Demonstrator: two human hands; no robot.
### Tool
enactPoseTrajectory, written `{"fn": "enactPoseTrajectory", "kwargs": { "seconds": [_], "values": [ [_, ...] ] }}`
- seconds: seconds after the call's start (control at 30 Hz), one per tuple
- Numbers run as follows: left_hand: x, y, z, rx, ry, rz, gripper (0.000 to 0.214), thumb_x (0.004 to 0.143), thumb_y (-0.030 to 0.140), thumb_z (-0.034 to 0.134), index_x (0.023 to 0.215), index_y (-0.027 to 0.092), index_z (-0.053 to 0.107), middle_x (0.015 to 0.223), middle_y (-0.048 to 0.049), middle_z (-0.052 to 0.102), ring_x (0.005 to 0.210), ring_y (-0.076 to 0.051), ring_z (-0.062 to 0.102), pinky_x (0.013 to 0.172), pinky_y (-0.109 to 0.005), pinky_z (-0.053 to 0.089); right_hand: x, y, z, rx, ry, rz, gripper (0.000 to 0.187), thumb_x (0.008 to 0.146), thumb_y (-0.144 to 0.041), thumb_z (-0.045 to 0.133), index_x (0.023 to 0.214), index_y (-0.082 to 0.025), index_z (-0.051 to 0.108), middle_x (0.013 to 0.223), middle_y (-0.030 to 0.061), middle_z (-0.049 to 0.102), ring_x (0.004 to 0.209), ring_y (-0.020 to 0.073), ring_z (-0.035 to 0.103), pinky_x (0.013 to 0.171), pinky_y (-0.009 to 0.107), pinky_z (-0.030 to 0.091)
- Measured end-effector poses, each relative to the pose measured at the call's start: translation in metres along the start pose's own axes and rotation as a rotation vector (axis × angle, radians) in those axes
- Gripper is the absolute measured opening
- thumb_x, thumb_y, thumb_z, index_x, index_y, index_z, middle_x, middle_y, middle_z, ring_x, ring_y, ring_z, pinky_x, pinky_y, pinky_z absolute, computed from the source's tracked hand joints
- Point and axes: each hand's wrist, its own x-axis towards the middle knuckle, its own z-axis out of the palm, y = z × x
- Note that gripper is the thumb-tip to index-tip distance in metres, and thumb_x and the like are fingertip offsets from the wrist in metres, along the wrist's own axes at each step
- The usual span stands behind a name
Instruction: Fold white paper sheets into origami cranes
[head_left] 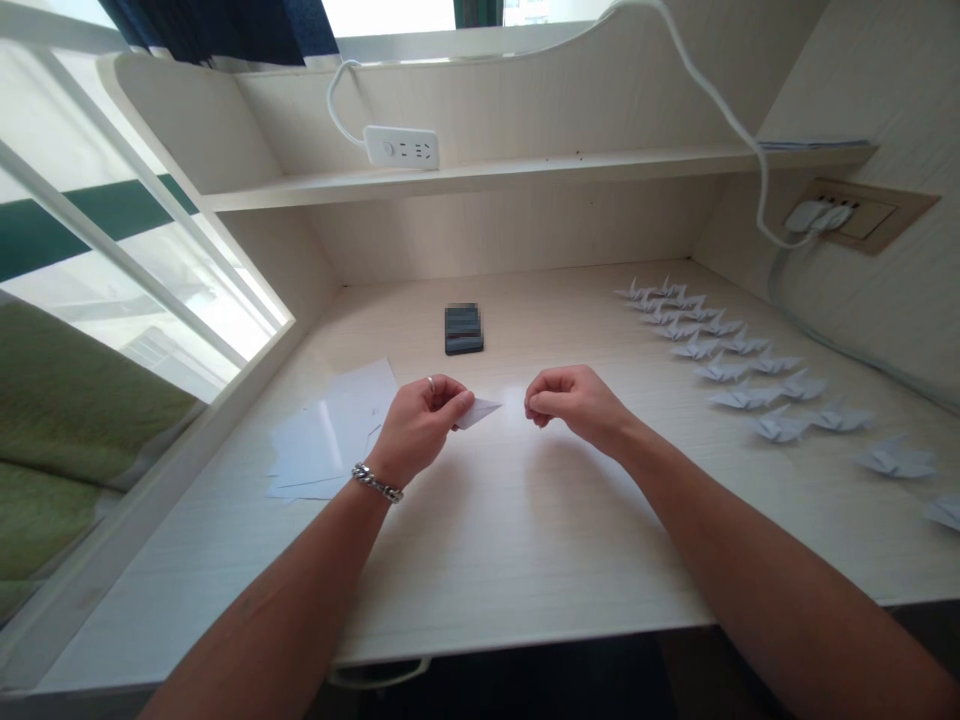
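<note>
Between the thumb and fingers of my left hand (427, 420) is a small piece of folded white paper (478, 412), its sharp tip pointing right. My right hand (568, 400) hovers just past that tip, apart from the paper. Its fingers are curled closed, and I see nothing in them. Loose white paper sheets (322, 435) lie in an overlapping pile on the desk, left of my left hand. Folded paper cranes (721, 368) stand in rows on the right side.
A dark phone-like object (463, 330) lies on the desk (525, 560) beyond my hands. A white power strip (402, 147) sits on the shelf (510, 172). Its white cable runs to a wall socket (862, 215) at right. A white railing (135, 250) borders the left side.
</note>
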Motion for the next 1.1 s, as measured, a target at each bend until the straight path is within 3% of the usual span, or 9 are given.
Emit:
{"fn": "enactPoseTrajectory", "kwargs": {
  "seconds": [0.17, 0.3, 0.53, 0.8, 1.1],
  "values": [
    [0.000, -0.004, 0.004, 0.007, 0.015, 0.025, 0.024, 0.077, 0.037, 0.068, 0.076, 0.014, 0.064, 0.064, -0.0021, 0.063, 0.060, -0.013, 0.055, 0.057, -0.026, 0.044, 0.000, 0.001, 0.011, 0.116, -0.001, -0.017, 0.018, 0.075, -0.033, 0.066, 0.077, -0.015, 0.067, 0.071, 0.0039, 0.066, 0.064, 0.0141, 0.060, 0.062, 0.028, 0.049],
    [0.000, -0.005, 0.007, -0.018, -0.090, -0.005, 0.024, 0.079, 0.038, 0.065, 0.076, 0.014, 0.063, 0.066, -0.0023, 0.063, 0.061, -0.013, 0.056, 0.058, -0.026, 0.045, 0.001, 0.004, 0.018, 0.096, 0.035, -0.013, 0.017, 0.079, -0.032, 0.063, 0.075, -0.015, 0.064, 0.070, 0.0029, 0.064, 0.063, 0.0135, 0.059, 0.061, 0.027, 0.049],
    [-0.004, -0.001, 0.011, 0.216, -0.188, 0.039, 0.020, 0.079, 0.033, 0.061, 0.071, 0.016, 0.067, 0.064, -0.0006, 0.062, 0.060, -0.012, 0.051, 0.056, -0.025, 0.039, -0.002, 0.005, 0.021, -0.191, -0.064, -0.079, 0.017, 0.083, -0.029, 0.055, 0.075, -0.017, 0.063, 0.068, 0.0016, 0.063, 0.063, 0.0132, 0.057, 0.059, 0.026, 0.044],
    [-0.003, 0.004, 0.007, 0.072, -0.254, -0.020, 0.012, 0.076, 0.024, 0.061, 0.071, 0.014, 0.066, 0.059, -0.0006, 0.063, 0.058, -0.012, 0.055, 0.058, -0.024, 0.044, 0.002, -0.001, 0.002, 0.076, -0.022, 0.010, 0.016, 0.074, -0.029, 0.064, 0.068, -0.014, 0.062, 0.059, 0.0009, 0.059, 0.056, 0.0121, 0.054, 0.057, 0.027, 0.044],
    [-0.003, 0.007, 0.001, 0.074, -0.281, -0.037, 0.012, 0.074, 0.022, 0.061, 0.069, 0.013, 0.067, 0.060, -0.0026, 0.065, 0.058, -0.013, 0.056, 0.059, -0.025, 0.046, 0.000, -0.003, -0.002, 0.105, -0.036, 0.022, 0.016, 0.071, -0.028, 0.068, 0.067, -0.014, 0.065, 0.059, 0.0013, 0.060, 0.055, 0.0117, 0.054, 0.057, 0.028, 0.044]
  ]
}}
